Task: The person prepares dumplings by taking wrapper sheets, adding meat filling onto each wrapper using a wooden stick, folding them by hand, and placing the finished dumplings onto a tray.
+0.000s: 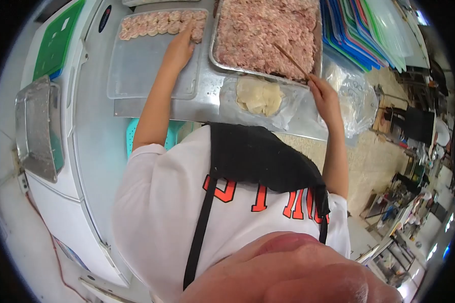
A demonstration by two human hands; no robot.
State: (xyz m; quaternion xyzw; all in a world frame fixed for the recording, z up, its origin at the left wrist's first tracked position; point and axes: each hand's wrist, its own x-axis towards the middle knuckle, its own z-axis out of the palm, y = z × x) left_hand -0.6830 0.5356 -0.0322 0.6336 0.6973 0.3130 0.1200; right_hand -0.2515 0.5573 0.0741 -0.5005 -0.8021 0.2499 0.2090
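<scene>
My left hand (179, 51) reaches over a clear plastic tray (144, 73), its index finger stretched out against the filled dumplings (159, 24) set in rows along the tray's far side. The thumb lies apart from that finger; the other fingers are mostly hidden. In my right hand (324, 96) is a thin wooden stick (290, 56), its far end at the pinkish minced meat (263, 30). The meat heaps up in a large metal pan (227, 65). Just in front of the pan, a stack of pale dumpling wrappers (260, 96) rests on plastic sheeting (288, 113).
Coloured plastic lids or trays (359, 30) stand stacked right of the pan, with a clear plastic bag (356, 98) below them. A white freezer (98, 166) is on the left, bearing an empty metal pan (35, 129). A turquoise basket (173, 132) sits below the counter edge.
</scene>
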